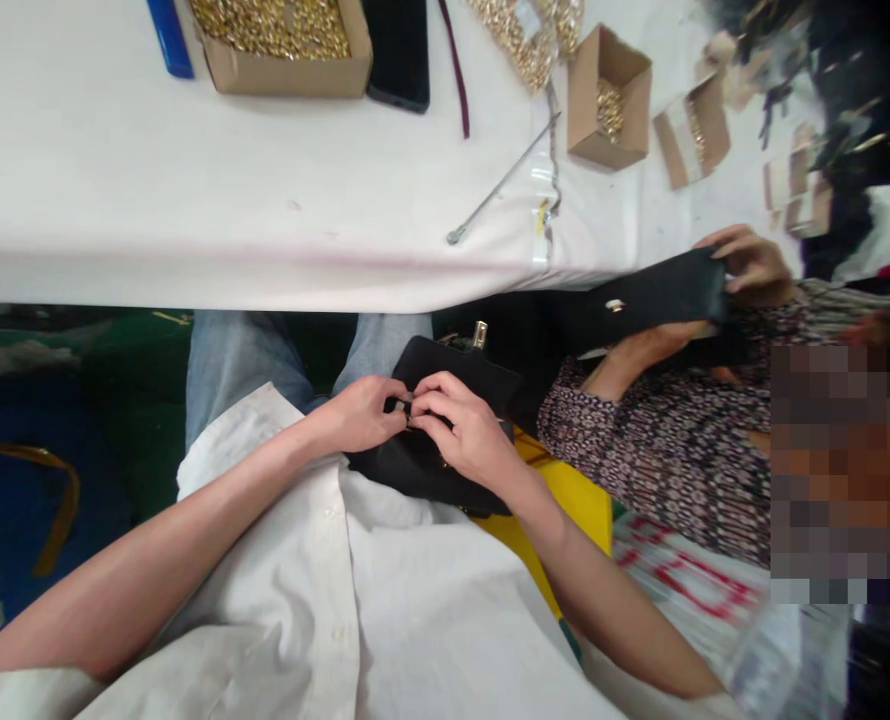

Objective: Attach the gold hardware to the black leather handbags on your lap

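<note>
A black bag (407,470) lies on my lap, its flap (445,362) folded up toward the table and a gold metal clasp (480,335) at the flap's edge. Over the middle of the bag, my left hand (359,412) and my right hand (464,430) meet fingertip to fingertip. The fingers of both hands are pinched closed around a small spot. What lies between them is mostly covered by the fingers and too small to name.
A white-covered table holds cardboard boxes (287,78) of gold fittings, a black phone (398,50), a thin metal rod (501,182) and a bagged batch of fittings (524,35). At right, a co-worker in a patterned sleeve (587,405) holds another black piece (659,285).
</note>
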A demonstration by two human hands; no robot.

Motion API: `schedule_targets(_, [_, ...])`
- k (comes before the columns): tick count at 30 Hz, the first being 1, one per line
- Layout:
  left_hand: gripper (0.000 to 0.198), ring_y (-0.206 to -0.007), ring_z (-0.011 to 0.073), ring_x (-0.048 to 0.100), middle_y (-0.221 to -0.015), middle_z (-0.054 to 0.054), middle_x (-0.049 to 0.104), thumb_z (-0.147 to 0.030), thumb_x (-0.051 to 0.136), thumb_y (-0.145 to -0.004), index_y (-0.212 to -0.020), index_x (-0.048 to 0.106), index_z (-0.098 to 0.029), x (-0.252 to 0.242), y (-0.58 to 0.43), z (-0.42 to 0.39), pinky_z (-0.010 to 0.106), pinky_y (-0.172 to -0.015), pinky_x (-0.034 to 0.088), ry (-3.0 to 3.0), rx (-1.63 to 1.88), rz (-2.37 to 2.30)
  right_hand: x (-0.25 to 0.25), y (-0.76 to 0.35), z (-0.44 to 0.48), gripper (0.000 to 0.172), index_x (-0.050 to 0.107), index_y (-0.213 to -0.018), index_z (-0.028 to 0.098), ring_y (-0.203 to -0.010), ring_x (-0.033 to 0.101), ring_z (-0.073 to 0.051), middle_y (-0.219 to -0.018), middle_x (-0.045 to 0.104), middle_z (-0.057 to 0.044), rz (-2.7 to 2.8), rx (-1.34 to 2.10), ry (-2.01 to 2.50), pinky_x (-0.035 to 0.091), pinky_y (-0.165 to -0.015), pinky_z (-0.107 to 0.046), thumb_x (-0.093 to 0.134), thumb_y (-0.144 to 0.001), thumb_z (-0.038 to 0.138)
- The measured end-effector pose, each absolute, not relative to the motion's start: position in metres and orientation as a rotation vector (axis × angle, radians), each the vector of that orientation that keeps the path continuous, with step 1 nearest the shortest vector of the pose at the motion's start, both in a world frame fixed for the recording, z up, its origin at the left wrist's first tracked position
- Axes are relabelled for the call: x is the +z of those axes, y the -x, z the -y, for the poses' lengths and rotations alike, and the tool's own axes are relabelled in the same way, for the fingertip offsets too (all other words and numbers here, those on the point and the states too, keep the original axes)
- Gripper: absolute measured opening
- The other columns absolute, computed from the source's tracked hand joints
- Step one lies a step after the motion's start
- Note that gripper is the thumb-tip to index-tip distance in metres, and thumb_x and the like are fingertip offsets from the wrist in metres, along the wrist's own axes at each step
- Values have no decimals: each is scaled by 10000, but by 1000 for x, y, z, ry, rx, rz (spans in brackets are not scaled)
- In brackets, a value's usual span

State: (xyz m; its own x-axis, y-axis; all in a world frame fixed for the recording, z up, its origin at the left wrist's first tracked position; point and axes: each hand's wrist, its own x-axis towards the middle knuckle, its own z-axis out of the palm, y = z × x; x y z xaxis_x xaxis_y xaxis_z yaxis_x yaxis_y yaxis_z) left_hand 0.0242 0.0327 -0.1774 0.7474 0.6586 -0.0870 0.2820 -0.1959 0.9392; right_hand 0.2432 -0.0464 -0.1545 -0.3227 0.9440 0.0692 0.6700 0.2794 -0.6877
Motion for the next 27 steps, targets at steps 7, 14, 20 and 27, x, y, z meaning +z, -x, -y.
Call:
schedule_targets(7, [114, -718, 152, 529, -763, -23, 625, -173, 603, -906, -828, 687, -176, -180, -25, -32, 311, -678, 360, -1808, 412, -745, -158, -241, 47, 140, 750, -1052, 273, -1117, 703, -263, -1236, 683, -70, 2060, 751, 1442, 577, -1017, -409, 653, -1095, 181])
schedule_targets(14, [132, -708, 150, 523, -755, -25, 621, -205, 620, -945, -828, 678, -183, -185, -23, -31, 308, -673, 358, -1829, 423, -739, -155, -236, 49, 131, 720, -1047, 256, -1125, 696, -257, -1216, 675, -79, 2037, 748, 1439, 560, -1017, -405, 630, -1109, 183])
schedule_targets(20, [152, -679, 140, 467, -732, -38, 566, -190, 604, -944, -792, 607, -194, -181, -21, -33, 317, -656, 327, -1864, 409, -703, -154, -232, 51, 138, 656, -974, 245, -1099, 699, -261, -1159, 701, -70, 2002, 741, 1475, 551, -1005, -419, 665, -1067, 144])
schedule_targets(27, [154, -704, 159, 514, -762, -20, 601, -229, 581, -986, -841, 623, -196, -177, -14, -36, 332, -681, 357, -1851, 329, -651, -149, -233, 47, 190, 614, -933, 245, -1048, 707, -249, -1134, 714, -51, 2033, 748, 1459, 549, -946, -408, 725, -1016, 114])
